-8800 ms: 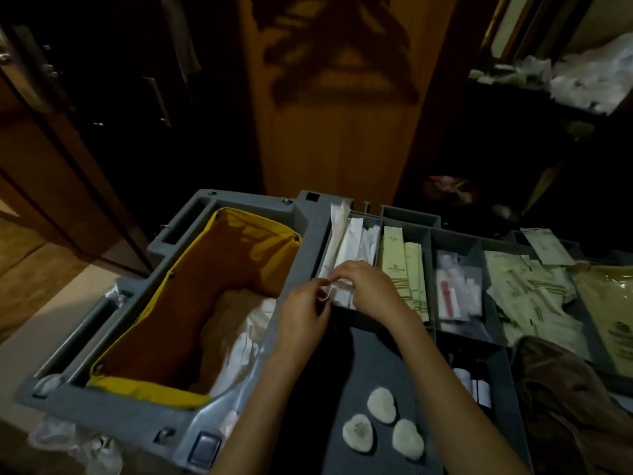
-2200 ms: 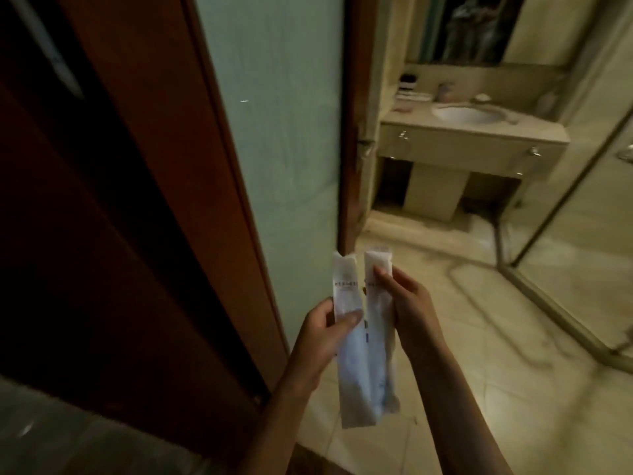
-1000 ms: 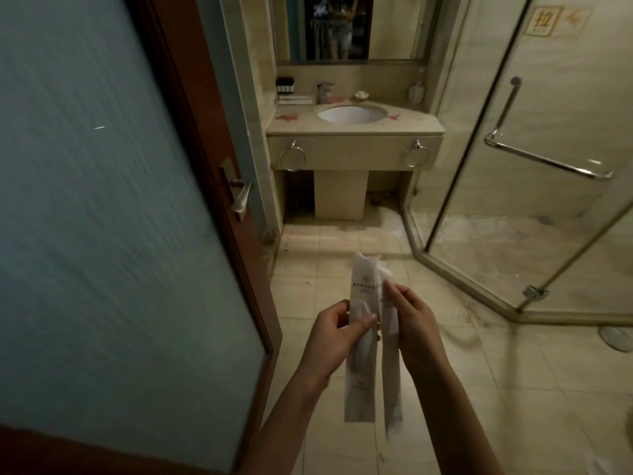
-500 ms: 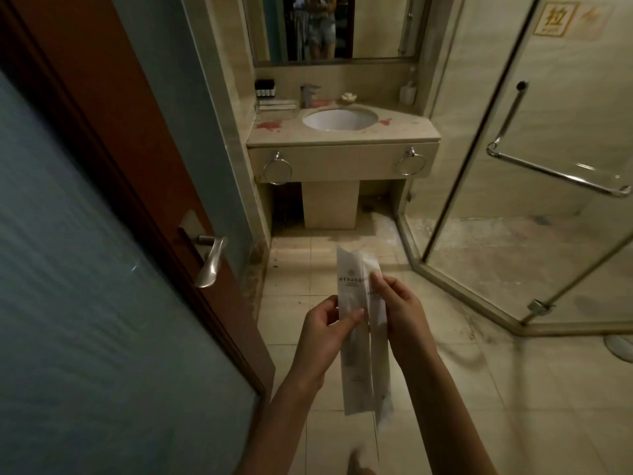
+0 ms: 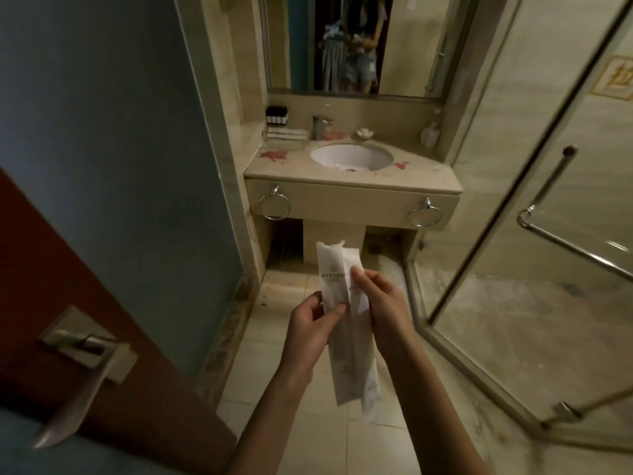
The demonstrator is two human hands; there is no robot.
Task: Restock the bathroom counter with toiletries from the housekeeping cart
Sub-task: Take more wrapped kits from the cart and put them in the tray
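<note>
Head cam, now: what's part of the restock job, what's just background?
Job: left hand pinching one white packet; right hand pinching the other packet; vanity counter.
Background: faucet, dark bottles, white bottle, towel ring, door lever, shower door.

This looks like a hotel bathroom: a stone counter [image 5: 423, 176] with a sunk white basin [image 5: 351, 155], a mirror [image 5: 407, 46] above, towel rings [image 5: 274, 191] on its front, small guest bottles [image 5: 276, 115] lined up, and a glass shower enclosure [image 5: 513, 234] alongside
</note>
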